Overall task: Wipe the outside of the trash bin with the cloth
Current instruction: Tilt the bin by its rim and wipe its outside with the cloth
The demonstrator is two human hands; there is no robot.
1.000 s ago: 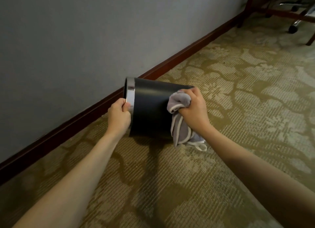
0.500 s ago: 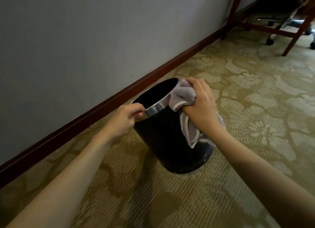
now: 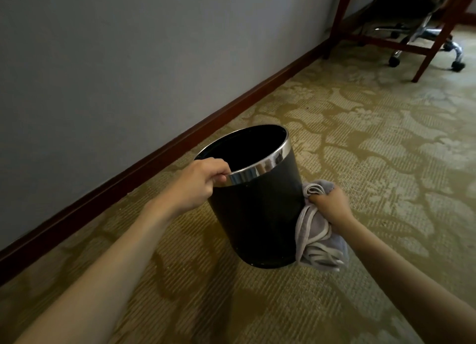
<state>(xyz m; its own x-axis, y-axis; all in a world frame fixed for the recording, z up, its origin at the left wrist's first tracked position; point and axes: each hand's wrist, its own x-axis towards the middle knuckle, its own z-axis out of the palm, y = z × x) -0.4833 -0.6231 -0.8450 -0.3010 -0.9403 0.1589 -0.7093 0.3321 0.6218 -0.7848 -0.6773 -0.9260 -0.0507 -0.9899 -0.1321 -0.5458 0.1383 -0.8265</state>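
Observation:
A black round trash bin (image 3: 255,215) with a shiny metal rim stands nearly upright on the carpet, its open mouth facing up and slightly away from me. My left hand (image 3: 198,181) grips the near left part of the rim, fingers hooked over the edge. My right hand (image 3: 331,204) is closed on a bunched grey cloth (image 3: 318,243) with white edging. The cloth presses against the bin's right side and hangs down toward its base.
A grey wall with a dark red baseboard (image 3: 164,150) runs just behind the bin. Patterned green-beige carpet (image 3: 373,150) spreads to the right. At the far upper right stand wooden desk legs (image 3: 435,45) and the wheeled base of an office chair (image 3: 427,37).
The bin went from lying on its side to standing nearly upright. My right hand slid the cloth from the rim down the right side. My left hand kept its hold on the rim.

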